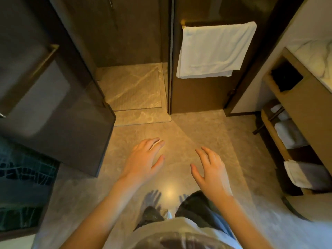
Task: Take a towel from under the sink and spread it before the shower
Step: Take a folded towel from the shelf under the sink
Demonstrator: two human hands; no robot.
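step: fetch towel | left hand (143,159), right hand (210,171): empty, fingers apart, over floor (179,133) | towel (301,175): folded on shelf (276,137) under sink, far right | do: turn right, crouch, grip whole fold with 2 hands | shower (133,87): straight ahead

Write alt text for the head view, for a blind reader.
The left hand and right hand, both open and empty, reach forward over a stone floor before a shower stall. A white towel hangs on a rail beside the stall; folded white towels lie on shelves under the counter at right.
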